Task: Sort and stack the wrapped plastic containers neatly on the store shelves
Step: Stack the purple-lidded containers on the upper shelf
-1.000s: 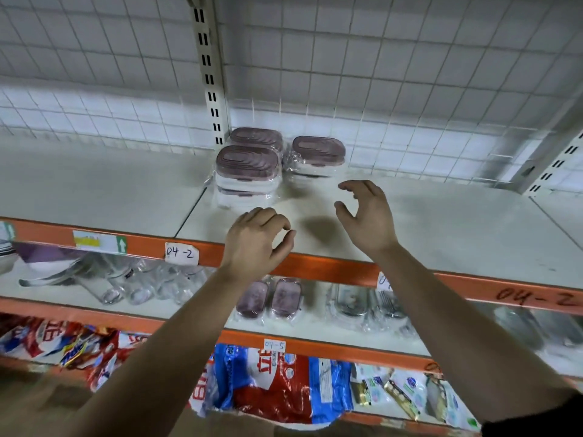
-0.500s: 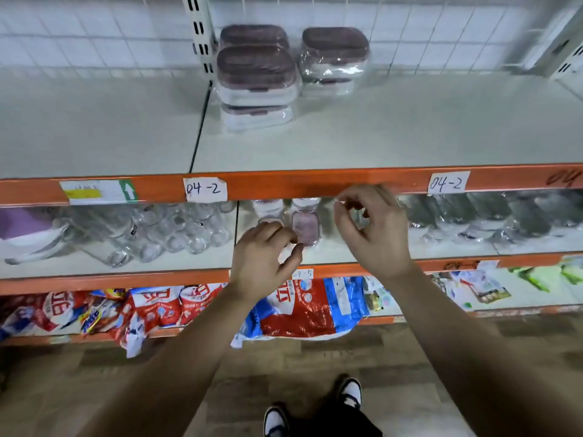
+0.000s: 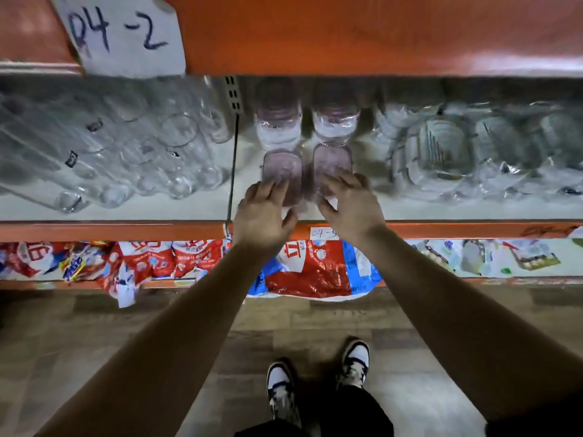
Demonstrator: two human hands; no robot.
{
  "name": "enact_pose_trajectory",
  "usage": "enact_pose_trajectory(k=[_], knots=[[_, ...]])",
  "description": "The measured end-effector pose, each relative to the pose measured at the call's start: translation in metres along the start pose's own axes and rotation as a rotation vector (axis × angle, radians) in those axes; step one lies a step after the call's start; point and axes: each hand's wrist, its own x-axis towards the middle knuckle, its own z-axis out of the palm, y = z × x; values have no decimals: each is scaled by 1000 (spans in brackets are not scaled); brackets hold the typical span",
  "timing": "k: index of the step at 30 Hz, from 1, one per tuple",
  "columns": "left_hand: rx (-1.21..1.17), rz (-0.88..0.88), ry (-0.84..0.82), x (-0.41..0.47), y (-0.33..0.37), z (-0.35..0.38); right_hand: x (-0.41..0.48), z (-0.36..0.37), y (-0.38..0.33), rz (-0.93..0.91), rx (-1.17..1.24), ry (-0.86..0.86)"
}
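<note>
While left hand (image 3: 263, 212) touches left container (image 3: 281, 167), right hand (image 3: 350, 206) touches neighbour (image 3: 332, 160).

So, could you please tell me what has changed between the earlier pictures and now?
Both hands dropped from the top shelf to the middle shelf. The left hand now rests its fingers on the left purple-lidded container, the right hand on the right purple-lidded container; whether either grips is unclear. The two containers lie side by side as before, wrapped stacks behind them.

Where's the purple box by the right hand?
Centre of the head view, on the white middle shelf: the wrapped purple-lidded plastic container touches the right hand, just right of a matching container.
</note>
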Motion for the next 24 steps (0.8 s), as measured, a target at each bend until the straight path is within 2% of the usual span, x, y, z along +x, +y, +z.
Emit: enact_pose_trajectory(k=[3, 6, 8, 13, 16, 20, 24], knots=[[37, -70, -68, 16, -9, 23, 12, 19, 9, 95, -72, -83], [-11, -112, 49, 24, -7, 31, 14, 25, 9, 118, -70, 82], [38, -135, 115, 27, -1, 30, 15, 27, 8, 151, -69, 153], [61, -219, 113, 33, 9, 26, 19, 20, 1, 268, -70, 139], [-63, -183, 160, 24, 6, 20, 11, 16, 0, 269, -4, 158], [-234, -121, 271, -1, 7, -4, -19, 3, -1, 201, 135, 294], [-251, -18, 318, -36, 16, -38, -59, -20, -9, 192, 172, 375]])
